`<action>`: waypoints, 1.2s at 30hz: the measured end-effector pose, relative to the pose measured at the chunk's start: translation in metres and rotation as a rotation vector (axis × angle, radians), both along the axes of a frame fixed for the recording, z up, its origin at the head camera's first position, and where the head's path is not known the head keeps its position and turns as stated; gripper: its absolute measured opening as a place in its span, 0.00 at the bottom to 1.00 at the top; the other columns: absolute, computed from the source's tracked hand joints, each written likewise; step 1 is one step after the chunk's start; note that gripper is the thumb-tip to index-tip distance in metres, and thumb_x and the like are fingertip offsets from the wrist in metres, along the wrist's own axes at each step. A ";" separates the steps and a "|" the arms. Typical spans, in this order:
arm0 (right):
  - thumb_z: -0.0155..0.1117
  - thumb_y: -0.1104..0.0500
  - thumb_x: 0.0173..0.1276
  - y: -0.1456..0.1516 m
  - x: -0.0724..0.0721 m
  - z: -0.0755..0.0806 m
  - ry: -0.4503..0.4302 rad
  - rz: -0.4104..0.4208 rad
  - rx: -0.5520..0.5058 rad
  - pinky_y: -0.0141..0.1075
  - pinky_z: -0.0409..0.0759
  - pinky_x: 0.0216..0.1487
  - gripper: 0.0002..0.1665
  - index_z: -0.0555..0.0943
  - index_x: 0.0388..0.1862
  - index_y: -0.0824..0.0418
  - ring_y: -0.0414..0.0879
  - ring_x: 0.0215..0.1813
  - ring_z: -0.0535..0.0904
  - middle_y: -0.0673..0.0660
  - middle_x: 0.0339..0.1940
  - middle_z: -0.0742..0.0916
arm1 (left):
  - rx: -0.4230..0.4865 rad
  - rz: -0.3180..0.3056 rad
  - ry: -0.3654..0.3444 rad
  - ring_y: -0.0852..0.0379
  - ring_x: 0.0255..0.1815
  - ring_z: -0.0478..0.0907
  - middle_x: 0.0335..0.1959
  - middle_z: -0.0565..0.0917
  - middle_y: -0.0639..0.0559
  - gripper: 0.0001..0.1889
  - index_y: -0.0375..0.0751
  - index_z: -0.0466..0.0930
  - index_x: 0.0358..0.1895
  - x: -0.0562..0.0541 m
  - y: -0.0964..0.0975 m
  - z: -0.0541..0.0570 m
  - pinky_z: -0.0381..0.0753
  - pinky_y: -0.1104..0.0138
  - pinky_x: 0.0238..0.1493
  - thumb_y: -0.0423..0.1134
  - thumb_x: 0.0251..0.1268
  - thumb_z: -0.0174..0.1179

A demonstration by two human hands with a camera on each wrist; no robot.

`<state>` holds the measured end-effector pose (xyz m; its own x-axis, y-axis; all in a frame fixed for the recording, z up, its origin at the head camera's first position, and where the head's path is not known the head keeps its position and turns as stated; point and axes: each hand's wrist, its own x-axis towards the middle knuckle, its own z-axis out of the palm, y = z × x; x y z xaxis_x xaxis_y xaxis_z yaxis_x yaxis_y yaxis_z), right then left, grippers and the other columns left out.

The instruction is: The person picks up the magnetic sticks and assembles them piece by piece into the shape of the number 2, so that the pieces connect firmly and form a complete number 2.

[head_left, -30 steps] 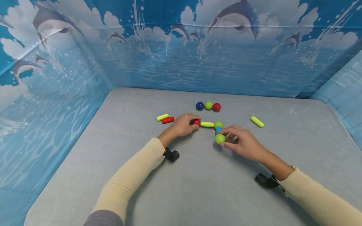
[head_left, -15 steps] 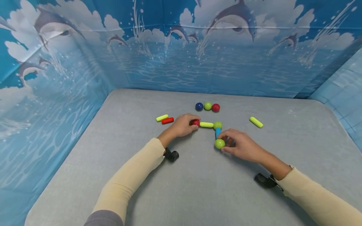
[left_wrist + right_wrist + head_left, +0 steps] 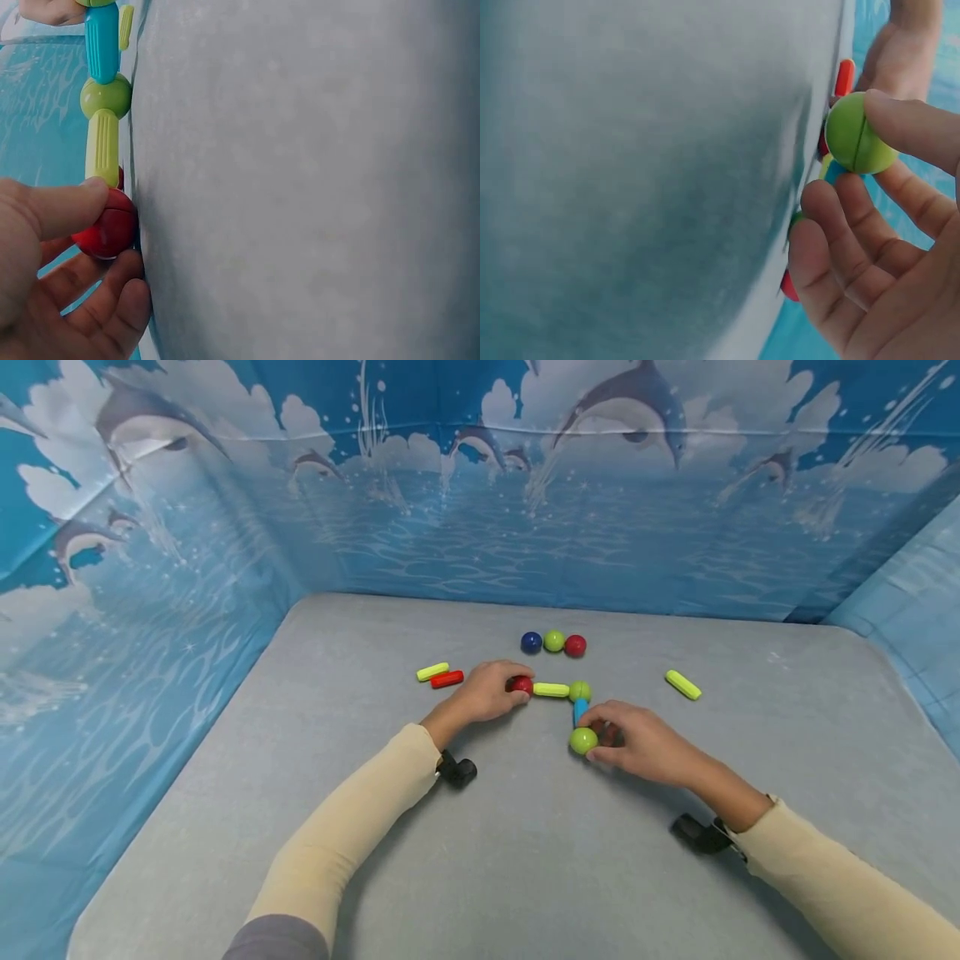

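Observation:
My left hand (image 3: 489,692) pinches a red ball (image 3: 109,225) between thumb and fingers. From that ball a yellow-green rod (image 3: 551,690) runs right to a green ball (image 3: 580,692). A blue rod (image 3: 102,43) joins the green ball and comes toward me, ending at another green ball (image 3: 583,741). My right hand (image 3: 637,742) holds this nearer ball (image 3: 859,133) with thumb and fingertips, its other fingers loosely bent. Together the balls and rods form an L-shaped chain at the table's surface.
Blue (image 3: 531,642), green (image 3: 554,641) and red (image 3: 575,646) balls stand in a row behind the chain. A yellow-green rod (image 3: 432,672) and a red rod (image 3: 447,679) lie left; another yellow-green rod (image 3: 683,685) lies right. Dolphin-printed curtains (image 3: 480,527) border the grey table (image 3: 480,860).
The nearer green ball and my right hand have come slightly toward me, and more of the blue rod shows. My left hand stays on the red ball.

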<state>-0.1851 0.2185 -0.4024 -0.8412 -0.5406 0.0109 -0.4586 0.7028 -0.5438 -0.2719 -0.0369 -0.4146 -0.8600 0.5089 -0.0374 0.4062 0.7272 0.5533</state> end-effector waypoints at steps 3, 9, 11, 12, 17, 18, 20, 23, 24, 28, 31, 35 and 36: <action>0.73 0.61 0.62 0.001 -0.002 0.003 0.003 0.000 0.009 0.34 0.80 0.40 0.20 0.81 0.52 0.56 0.41 0.42 0.80 0.54 0.49 0.85 | 0.006 0.009 0.000 0.49 0.68 0.73 0.66 0.79 0.48 0.21 0.48 0.77 0.66 -0.001 0.003 0.001 0.73 0.57 0.69 0.41 0.71 0.60; 0.73 0.61 0.62 0.001 -0.007 0.001 0.017 0.021 0.014 0.34 0.80 0.38 0.19 0.81 0.52 0.57 0.40 0.40 0.81 0.54 0.46 0.85 | 0.004 0.023 -0.002 0.51 0.66 0.74 0.66 0.79 0.49 0.21 0.48 0.77 0.66 -0.006 0.009 0.002 0.74 0.58 0.67 0.41 0.71 0.60; 0.73 0.60 0.62 0.001 -0.009 0.000 0.009 0.027 0.015 0.34 0.79 0.38 0.19 0.81 0.52 0.57 0.40 0.39 0.80 0.54 0.44 0.85 | 0.006 0.023 -0.005 0.51 0.65 0.74 0.65 0.79 0.48 0.21 0.48 0.77 0.66 -0.008 0.011 0.002 0.74 0.58 0.66 0.40 0.71 0.60; 0.73 0.60 0.62 0.001 -0.009 -0.001 0.004 0.026 0.016 0.34 0.79 0.38 0.19 0.81 0.52 0.57 0.39 0.39 0.80 0.53 0.43 0.85 | 0.008 0.024 -0.008 0.50 0.65 0.75 0.65 0.79 0.48 0.21 0.47 0.77 0.66 -0.008 0.011 0.002 0.75 0.57 0.65 0.40 0.70 0.60; 0.72 0.60 0.63 0.000 -0.011 -0.004 -0.031 0.009 0.006 0.33 0.79 0.38 0.18 0.80 0.52 0.57 0.39 0.38 0.80 0.52 0.40 0.85 | 0.015 0.031 -0.025 0.50 0.65 0.74 0.66 0.78 0.48 0.21 0.48 0.77 0.66 -0.010 0.012 0.002 0.75 0.57 0.64 0.40 0.70 0.60; 0.72 0.60 0.63 0.000 -0.011 -0.005 -0.038 0.006 0.002 0.33 0.79 0.38 0.18 0.80 0.52 0.57 0.39 0.38 0.80 0.52 0.39 0.85 | 0.016 0.034 -0.029 0.50 0.66 0.74 0.67 0.77 0.48 0.21 0.49 0.77 0.66 -0.010 0.012 0.002 0.75 0.57 0.65 0.40 0.71 0.60; 0.72 0.60 0.63 0.000 -0.011 -0.004 -0.052 0.006 -0.011 0.33 0.78 0.37 0.18 0.79 0.52 0.57 0.40 0.38 0.79 0.52 0.39 0.85 | 0.014 0.037 -0.034 0.50 0.66 0.73 0.68 0.77 0.49 0.22 0.49 0.76 0.66 -0.010 0.011 0.002 0.75 0.57 0.65 0.41 0.71 0.60; 0.72 0.60 0.64 0.001 -0.011 -0.003 -0.069 0.011 -0.025 0.32 0.78 0.37 0.19 0.79 0.52 0.58 0.40 0.38 0.79 0.53 0.39 0.85 | 0.013 0.037 -0.035 0.50 0.66 0.74 0.67 0.77 0.49 0.21 0.50 0.76 0.66 -0.010 0.011 0.003 0.75 0.57 0.64 0.41 0.71 0.60; 0.72 0.60 0.64 0.001 -0.011 -0.003 -0.074 0.012 -0.029 0.32 0.78 0.36 0.19 0.79 0.52 0.58 0.40 0.38 0.79 0.53 0.39 0.85 | 0.012 0.036 -0.036 0.50 0.66 0.74 0.67 0.77 0.49 0.21 0.50 0.76 0.66 -0.010 0.012 0.004 0.76 0.57 0.64 0.41 0.71 0.60; 0.71 0.59 0.64 0.004 -0.012 -0.002 -0.094 0.008 -0.037 0.32 0.78 0.35 0.19 0.78 0.53 0.58 0.41 0.38 0.78 0.54 0.39 0.85 | 0.015 0.042 -0.036 0.50 0.65 0.74 0.67 0.77 0.49 0.22 0.50 0.76 0.66 -0.009 0.013 0.005 0.76 0.57 0.64 0.41 0.70 0.60; 0.70 0.60 0.65 0.006 -0.014 -0.003 -0.116 0.006 -0.048 0.33 0.78 0.35 0.20 0.77 0.54 0.58 0.42 0.38 0.78 0.55 0.40 0.84 | 0.027 0.042 -0.035 0.49 0.67 0.73 0.68 0.77 0.48 0.22 0.49 0.76 0.66 -0.009 0.013 0.005 0.75 0.57 0.66 0.40 0.70 0.61; 0.69 0.61 0.65 0.007 -0.015 -0.003 -0.153 0.010 -0.065 0.33 0.78 0.36 0.19 0.76 0.54 0.58 0.43 0.39 0.78 0.56 0.41 0.84 | 0.058 0.049 -0.039 0.48 0.66 0.74 0.69 0.75 0.47 0.24 0.48 0.73 0.69 -0.008 0.006 0.005 0.75 0.55 0.66 0.40 0.70 0.60; 0.69 0.62 0.65 0.007 -0.016 -0.003 -0.161 0.009 -0.071 0.33 0.78 0.37 0.19 0.76 0.54 0.58 0.44 0.40 0.78 0.56 0.42 0.83 | 0.067 0.056 -0.036 0.49 0.65 0.75 0.69 0.75 0.47 0.25 0.47 0.73 0.69 -0.008 0.003 0.006 0.75 0.55 0.66 0.40 0.70 0.60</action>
<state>-0.2010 0.2254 -0.4056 -0.8303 -0.5507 -0.0853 -0.3676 0.6563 -0.6589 -0.2803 -0.0338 -0.4086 -0.8857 0.4629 -0.0362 0.3455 0.7091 0.6147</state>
